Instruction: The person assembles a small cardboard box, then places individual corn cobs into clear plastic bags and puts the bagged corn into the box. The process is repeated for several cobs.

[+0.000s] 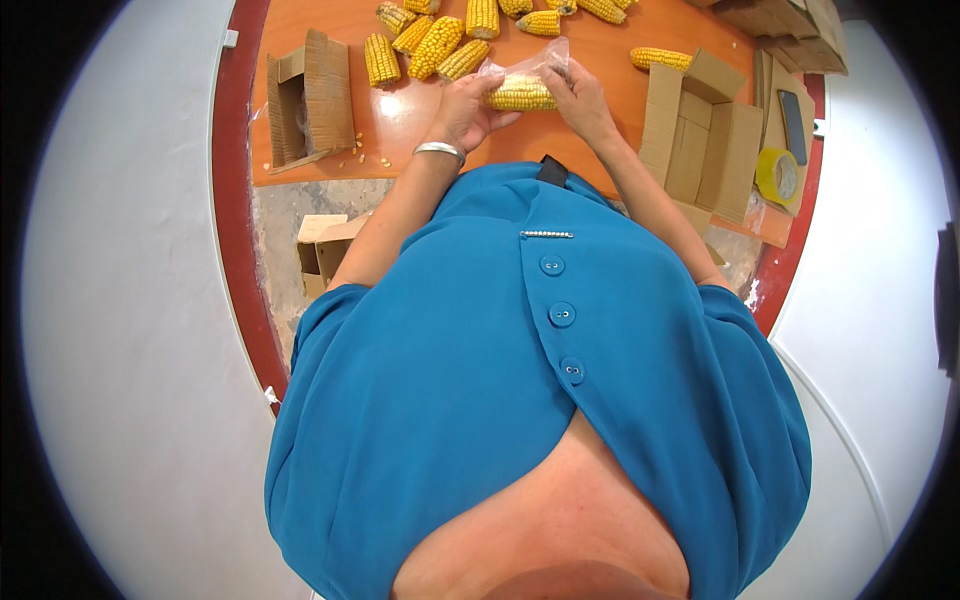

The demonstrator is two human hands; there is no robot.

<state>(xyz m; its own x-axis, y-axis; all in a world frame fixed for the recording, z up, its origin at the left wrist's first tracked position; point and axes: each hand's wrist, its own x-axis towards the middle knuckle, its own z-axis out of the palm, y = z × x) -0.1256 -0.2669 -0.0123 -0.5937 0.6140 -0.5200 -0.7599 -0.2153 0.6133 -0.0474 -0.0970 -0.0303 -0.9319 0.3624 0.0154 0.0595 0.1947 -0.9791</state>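
Observation:
Between my hands, an ear of corn (523, 95) lies level in front of me, above the orange table (390, 135). A clear plastic bag (541, 63) covers its upper side and bunches up beyond it. My left hand (469, 112), with a silver bangle at the wrist, supports the cob's left end, thumb on top and fingers beneath. My right hand (583, 97) pinches the plastic at the cob's right end. Just past my left hand lie several bare ears of corn (436, 46), some broken short.
An upright cardboard box (328, 97) stands at left, near loose kernels (361, 157). At right sit an open cardboard box (691, 142), another ear of corn (660, 58), a yellow tape roll (778, 175) and a dark phone (792, 127). More cardboard boxes (787, 30) are stacked far right.

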